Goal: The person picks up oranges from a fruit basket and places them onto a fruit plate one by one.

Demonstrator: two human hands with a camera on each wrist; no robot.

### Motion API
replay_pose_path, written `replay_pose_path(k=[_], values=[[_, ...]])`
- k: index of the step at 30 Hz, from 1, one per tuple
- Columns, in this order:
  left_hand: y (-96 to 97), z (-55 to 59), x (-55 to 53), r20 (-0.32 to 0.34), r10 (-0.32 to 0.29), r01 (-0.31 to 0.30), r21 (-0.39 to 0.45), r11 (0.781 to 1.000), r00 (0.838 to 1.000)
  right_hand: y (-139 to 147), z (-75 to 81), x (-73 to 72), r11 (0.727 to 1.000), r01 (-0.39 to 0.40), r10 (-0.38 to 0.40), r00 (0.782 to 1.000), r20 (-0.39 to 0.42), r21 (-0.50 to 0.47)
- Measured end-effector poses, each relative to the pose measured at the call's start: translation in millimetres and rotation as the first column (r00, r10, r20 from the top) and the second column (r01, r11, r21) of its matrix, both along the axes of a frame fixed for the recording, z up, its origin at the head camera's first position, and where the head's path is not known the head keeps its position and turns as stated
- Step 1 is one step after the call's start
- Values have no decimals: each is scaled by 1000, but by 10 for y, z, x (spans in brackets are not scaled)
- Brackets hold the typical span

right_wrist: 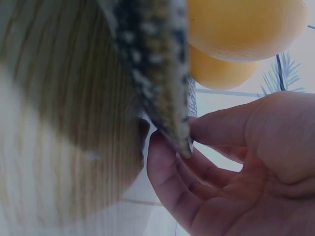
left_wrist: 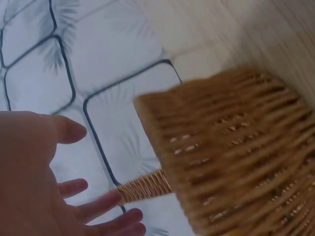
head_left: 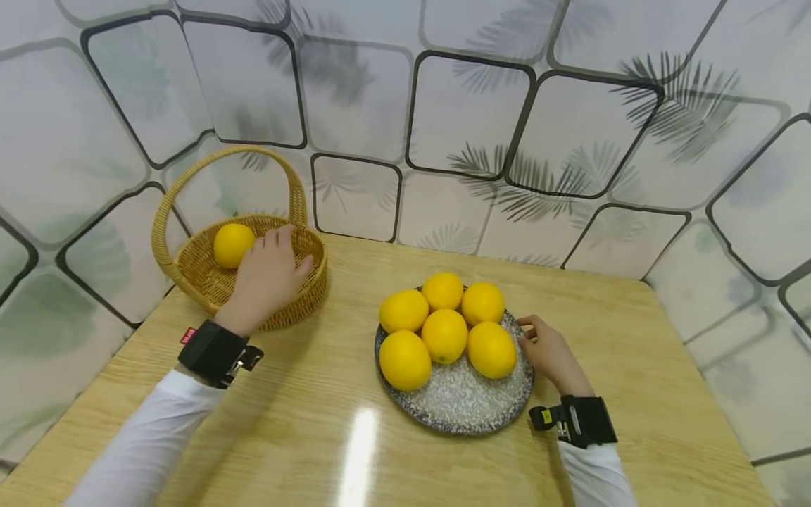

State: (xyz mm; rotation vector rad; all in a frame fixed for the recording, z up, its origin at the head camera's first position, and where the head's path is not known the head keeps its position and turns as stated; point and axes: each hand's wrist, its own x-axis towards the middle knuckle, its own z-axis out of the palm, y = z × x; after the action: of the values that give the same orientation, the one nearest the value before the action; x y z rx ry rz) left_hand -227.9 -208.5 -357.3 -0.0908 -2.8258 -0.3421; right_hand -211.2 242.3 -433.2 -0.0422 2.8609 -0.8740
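Over the wicker basket [head_left: 304, 299] hovers my left hand [head_left: 269, 271], fingers spread loosely and holding nothing. One round yellow-orange fruit, which looks like an orange [head_left: 233, 245], lies in the basket just beyond that hand. In the left wrist view the left hand [left_wrist: 64, 182] shows an empty palm beside the basket's woven side [left_wrist: 231, 142]. My right hand [head_left: 554, 355] pinches the right rim of a speckled grey plate [head_left: 462, 408]. The right wrist view has the thumb above and curled fingers below the rim, in the right hand [right_wrist: 221, 167]. Several oranges [head_left: 445, 336] sit on the plate.
Both basket and plate stand on a light wooden table [head_left: 304, 422], the basket at the far left. An arched handle [head_left: 237, 151] rises over the basket. Behind the table runs a wall [head_left: 361, 91] with a leaf-and-tile pattern, which also closes off both sides.
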Motion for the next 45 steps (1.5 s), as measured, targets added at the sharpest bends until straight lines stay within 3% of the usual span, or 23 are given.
replay_pose_path(k=[6,12,20,27,32,40,45], values=[[-307,18,-143,113,62,-64,20,998,992,-19,34,-10,1000,-1,1,1000,13,-5],[-492,-51,-242,249,77,-92,50,994,965,-42,16,3,1000,-7,7,1000,15,-13],[-580,-74,-333,315,72,-101,76,992,946,-39,4,-4,1000,-2,2,1000,3,-9],[-720,-92,-428,397,53,-111,124,986,916,-19,9,-8,1000,-6,6,1000,0,-12],[-844,-170,-429,435,64,-144,152,978,898,-19,-18,-3,1000,-3,3,1000,3,-10],[-953,-206,-431,444,65,-173,209,962,894,-8,-8,-4,1000,-1,1,1000,3,-5],[-935,-220,-475,374,88,-174,201,964,923,11,-7,3,1000,2,-2,1000,-3,-6]])
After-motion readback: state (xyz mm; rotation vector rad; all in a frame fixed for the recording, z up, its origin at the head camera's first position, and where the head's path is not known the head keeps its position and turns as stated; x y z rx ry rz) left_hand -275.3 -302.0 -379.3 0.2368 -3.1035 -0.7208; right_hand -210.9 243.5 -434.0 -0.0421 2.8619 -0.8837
